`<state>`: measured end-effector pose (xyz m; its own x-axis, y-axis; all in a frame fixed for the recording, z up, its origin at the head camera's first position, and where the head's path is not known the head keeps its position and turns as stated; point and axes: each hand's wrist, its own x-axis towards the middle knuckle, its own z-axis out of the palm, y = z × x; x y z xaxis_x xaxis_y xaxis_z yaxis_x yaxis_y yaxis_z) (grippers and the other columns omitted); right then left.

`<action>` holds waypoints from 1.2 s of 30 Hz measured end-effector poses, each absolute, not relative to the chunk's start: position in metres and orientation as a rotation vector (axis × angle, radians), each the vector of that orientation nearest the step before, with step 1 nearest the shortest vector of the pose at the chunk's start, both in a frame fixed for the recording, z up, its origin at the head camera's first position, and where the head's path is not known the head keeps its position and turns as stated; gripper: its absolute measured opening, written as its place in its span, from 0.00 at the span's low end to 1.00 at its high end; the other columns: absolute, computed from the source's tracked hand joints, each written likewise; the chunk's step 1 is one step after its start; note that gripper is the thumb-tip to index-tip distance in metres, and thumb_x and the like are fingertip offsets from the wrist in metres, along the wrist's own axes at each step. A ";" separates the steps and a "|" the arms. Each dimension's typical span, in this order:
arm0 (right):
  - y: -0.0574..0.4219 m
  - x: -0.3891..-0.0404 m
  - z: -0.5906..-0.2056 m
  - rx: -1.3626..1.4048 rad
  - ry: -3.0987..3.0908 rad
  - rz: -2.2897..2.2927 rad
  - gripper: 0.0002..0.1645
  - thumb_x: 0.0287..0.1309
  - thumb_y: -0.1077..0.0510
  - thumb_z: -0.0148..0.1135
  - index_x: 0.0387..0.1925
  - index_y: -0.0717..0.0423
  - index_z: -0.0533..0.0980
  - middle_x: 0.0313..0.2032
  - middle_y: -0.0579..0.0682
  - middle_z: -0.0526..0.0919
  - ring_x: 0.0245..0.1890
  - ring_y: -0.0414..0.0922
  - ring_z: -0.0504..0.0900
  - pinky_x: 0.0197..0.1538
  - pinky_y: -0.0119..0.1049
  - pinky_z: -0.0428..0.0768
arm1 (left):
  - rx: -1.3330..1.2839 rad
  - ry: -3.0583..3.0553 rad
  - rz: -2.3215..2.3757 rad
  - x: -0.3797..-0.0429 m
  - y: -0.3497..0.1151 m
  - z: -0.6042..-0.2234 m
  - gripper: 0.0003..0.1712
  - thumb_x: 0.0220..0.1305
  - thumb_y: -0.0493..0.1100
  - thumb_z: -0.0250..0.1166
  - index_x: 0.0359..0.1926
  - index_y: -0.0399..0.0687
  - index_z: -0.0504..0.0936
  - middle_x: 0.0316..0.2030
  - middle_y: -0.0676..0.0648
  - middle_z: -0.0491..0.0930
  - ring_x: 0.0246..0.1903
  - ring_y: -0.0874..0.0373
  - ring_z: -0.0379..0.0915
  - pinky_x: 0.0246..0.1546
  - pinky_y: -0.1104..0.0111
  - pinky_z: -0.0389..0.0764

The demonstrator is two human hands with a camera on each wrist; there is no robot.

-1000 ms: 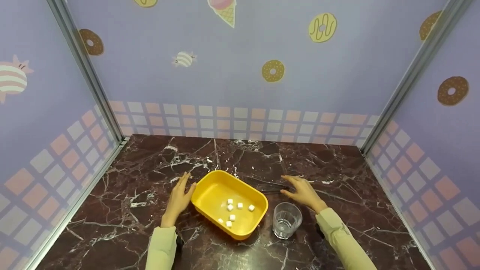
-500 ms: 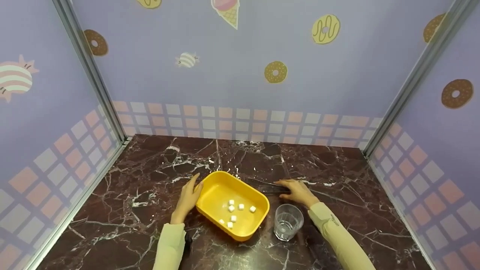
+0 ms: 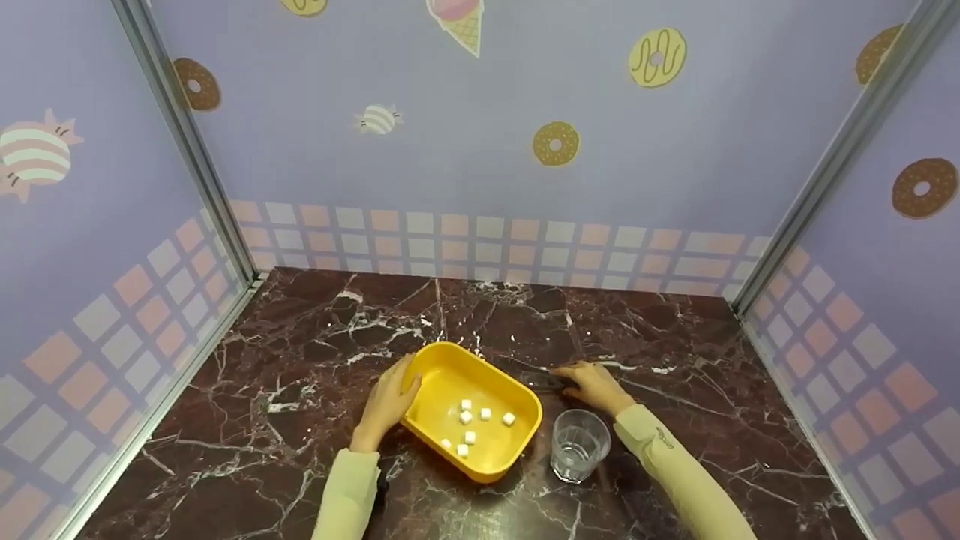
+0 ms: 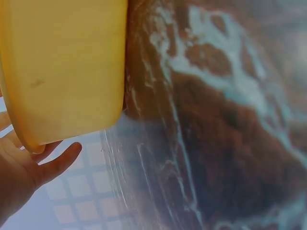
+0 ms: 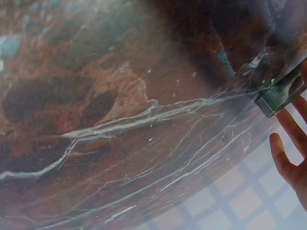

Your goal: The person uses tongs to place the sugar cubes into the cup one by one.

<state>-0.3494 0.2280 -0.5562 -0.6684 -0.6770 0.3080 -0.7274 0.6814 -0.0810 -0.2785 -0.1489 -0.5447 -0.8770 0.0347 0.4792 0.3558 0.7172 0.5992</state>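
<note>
A yellow plastic tub (image 3: 439,375) with several small white cubes (image 3: 469,437) inside stands on the dark marbled surface. My left hand (image 3: 390,397) grips its left rim, with the thumb at the edge; in the left wrist view, fingers of the left hand (image 4: 19,163) reach behind the tub wall (image 4: 72,72). My right hand (image 3: 592,385) holds the near end of dark metal tongs (image 3: 544,380), which lie behind the tub's right side. In the right wrist view, the tongs' metal end (image 5: 278,98) is at the fingers of the right hand (image 5: 292,148); their grip is partly out of frame.
A clear drinking glass (image 3: 579,446) stands right of the tub, just in front of my right hand. Small white crumbs (image 3: 480,351) lie scattered behind the tub. Purple patterned panels (image 3: 480,172) enclose the surface at the back and both sides.
My left hand has moved right, from beside the tub onto its rim. The right hand has moved left and closed on the tongs. The tub and glass have stayed in place.
</note>
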 end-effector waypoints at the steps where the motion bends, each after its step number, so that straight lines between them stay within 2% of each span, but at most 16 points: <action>1: 0.228 -0.350 -0.556 1.129 -2.632 0.273 0.24 0.42 0.60 0.67 0.47 0.51 0.77 0.39 0.50 0.84 0.37 0.49 0.81 0.39 0.44 0.78 | -0.323 -2.486 -0.945 -0.278 -0.148 -0.545 0.24 0.58 0.41 0.57 0.54 0.35 0.71 0.53 0.33 0.72 0.52 0.38 0.69 0.54 0.51 0.69; 6: 0.232 -0.348 -0.556 1.131 -2.608 0.265 0.26 0.40 0.61 0.68 0.47 0.49 0.77 0.36 0.49 0.84 0.33 0.48 0.81 0.36 0.43 0.78 | -0.356 -2.562 -0.772 -0.273 -0.143 -0.547 0.25 0.58 0.44 0.57 0.56 0.37 0.70 0.57 0.34 0.68 0.55 0.35 0.64 0.51 0.42 0.67; 12: 0.239 -0.345 -0.554 1.128 -2.570 0.285 0.30 0.36 0.65 0.69 0.48 0.50 0.76 0.35 0.52 0.84 0.31 0.49 0.81 0.31 0.45 0.78 | -0.322 -2.689 -0.731 -0.269 -0.140 -0.545 0.28 0.61 0.49 0.53 0.60 0.43 0.66 0.62 0.37 0.62 0.63 0.36 0.52 0.55 0.39 0.59; 17: 0.245 -0.341 -0.549 1.022 -2.648 0.312 0.32 0.33 0.67 0.68 0.48 0.56 0.73 0.37 0.56 0.83 0.32 0.53 0.81 0.35 0.47 0.78 | -0.346 -2.694 -0.677 -0.267 -0.141 -0.546 0.28 0.61 0.50 0.52 0.60 0.43 0.66 0.62 0.38 0.62 0.63 0.36 0.51 0.56 0.39 0.58; 22: 0.247 -0.332 -0.537 0.938 -2.782 0.428 0.31 0.37 0.68 0.66 0.50 0.64 0.71 0.39 0.61 0.77 0.36 0.56 0.78 0.40 0.49 0.77 | -0.357 -2.691 -0.644 -0.263 -0.143 -0.547 0.28 0.61 0.50 0.53 0.60 0.42 0.66 0.62 0.37 0.62 0.64 0.37 0.51 0.56 0.40 0.59; 28: 0.243 -0.324 -0.524 0.988 -2.776 0.342 0.21 0.38 0.70 0.63 0.41 0.70 0.72 0.29 0.57 0.68 0.23 0.46 0.72 0.24 0.40 0.73 | -0.342 -2.700 -0.646 -0.259 -0.145 -0.547 0.28 0.61 0.50 0.52 0.60 0.42 0.66 0.63 0.39 0.61 0.64 0.38 0.49 0.56 0.40 0.58; 30: 0.243 -0.322 -0.520 1.006 -2.761 0.275 0.17 0.38 0.71 0.61 0.36 0.71 0.71 0.28 0.57 0.67 0.21 0.45 0.70 0.22 0.38 0.72 | -0.340 -2.699 -0.645 -0.258 -0.145 -0.547 0.28 0.61 0.50 0.52 0.59 0.42 0.67 0.63 0.39 0.62 0.64 0.38 0.49 0.56 0.39 0.58; 33: 0.244 -0.321 -0.514 1.015 -2.773 0.199 0.15 0.39 0.71 0.59 0.33 0.71 0.67 0.28 0.59 0.69 0.23 0.50 0.72 0.26 0.42 0.73 | -0.338 -2.696 -0.630 -0.256 -0.146 -0.549 0.27 0.61 0.51 0.52 0.58 0.42 0.69 0.62 0.38 0.62 0.64 0.37 0.50 0.55 0.39 0.58; 36: 0.246 -0.319 -0.511 1.005 -2.802 0.142 0.16 0.40 0.70 0.60 0.34 0.70 0.66 0.30 0.63 0.73 0.31 0.57 0.75 0.37 0.48 0.75 | -0.341 -2.693 -0.617 -0.254 -0.146 -0.551 0.27 0.60 0.51 0.53 0.57 0.42 0.69 0.63 0.37 0.61 0.64 0.36 0.49 0.55 0.38 0.58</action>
